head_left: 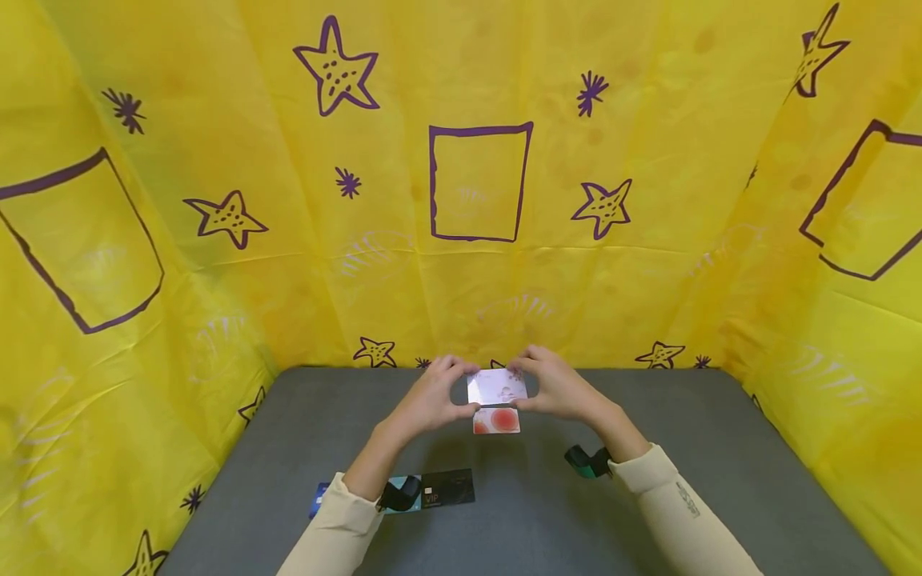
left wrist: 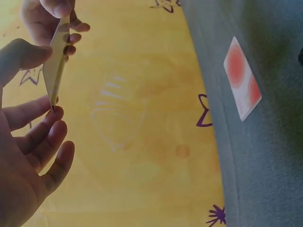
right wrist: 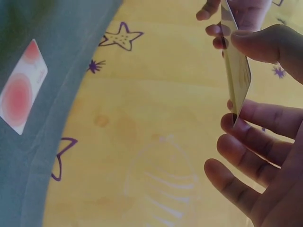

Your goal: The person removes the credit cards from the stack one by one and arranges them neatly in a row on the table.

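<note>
A white card with a small pinkish pattern is held up above the table between both hands. My left hand pinches its left edge with thumb and fingers. At the opposite edge my right hand pinches it the same way. Both wrist views show this card almost edge-on, its face pale yellow in the left wrist view. Below it, flat on the grey table, lies a white card with red circles, held by neither hand.
On the grey table, a black VIP card, a teal card and a blue card lie in a row, partly hidden by the left forearm and its wrist camera. A yellow patterned curtain surrounds the table's back and sides.
</note>
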A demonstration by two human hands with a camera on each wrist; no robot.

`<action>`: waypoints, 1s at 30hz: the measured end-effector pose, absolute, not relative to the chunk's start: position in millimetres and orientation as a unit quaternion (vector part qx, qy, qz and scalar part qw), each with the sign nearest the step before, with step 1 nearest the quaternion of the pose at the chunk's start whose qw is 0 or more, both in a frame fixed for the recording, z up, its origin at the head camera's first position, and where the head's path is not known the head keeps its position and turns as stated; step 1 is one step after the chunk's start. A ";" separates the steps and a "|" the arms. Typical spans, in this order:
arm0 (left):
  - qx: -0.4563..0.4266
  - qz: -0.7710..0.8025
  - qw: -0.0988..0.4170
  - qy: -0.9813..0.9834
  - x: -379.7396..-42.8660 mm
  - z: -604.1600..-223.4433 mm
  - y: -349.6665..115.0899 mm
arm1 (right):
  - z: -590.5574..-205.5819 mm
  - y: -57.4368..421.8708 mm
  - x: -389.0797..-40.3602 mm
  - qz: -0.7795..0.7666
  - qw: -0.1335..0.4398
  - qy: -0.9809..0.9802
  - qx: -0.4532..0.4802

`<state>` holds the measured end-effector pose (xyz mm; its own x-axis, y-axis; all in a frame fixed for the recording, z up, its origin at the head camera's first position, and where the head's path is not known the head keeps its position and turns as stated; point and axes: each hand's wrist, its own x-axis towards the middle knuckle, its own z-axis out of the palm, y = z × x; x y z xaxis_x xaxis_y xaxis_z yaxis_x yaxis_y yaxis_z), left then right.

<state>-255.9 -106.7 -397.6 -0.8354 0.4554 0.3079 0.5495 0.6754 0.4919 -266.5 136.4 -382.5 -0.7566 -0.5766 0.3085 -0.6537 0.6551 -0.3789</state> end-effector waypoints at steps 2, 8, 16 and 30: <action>-0.273 -0.297 0.074 -0.912 -251.6 -400.0 -107.1 | -385.3 136.5 -263.7 0.239 0.082 -0.904 0.345; -0.272 -0.290 0.068 -0.915 -241.1 -412.5 -106.2 | -399.6 138.3 -255.9 0.236 0.074 -0.903 0.350; -0.263 -0.276 0.036 -0.924 -233.1 -439.8 -101.9 | -430.6 140.9 -248.6 0.242 0.044 -0.905 0.346; -0.254 -0.212 -0.043 -0.943 -229.8 -494.6 -94.8 | -492.4 138.1 -243.1 0.234 -0.019 -0.913 0.334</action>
<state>-229.8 -94.8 -494.6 -0.8678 0.4963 0.0263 0.4599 0.7819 0.4209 -243.1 138.1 -492.4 -0.7762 -0.6186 0.1218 -0.6011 0.6679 -0.4389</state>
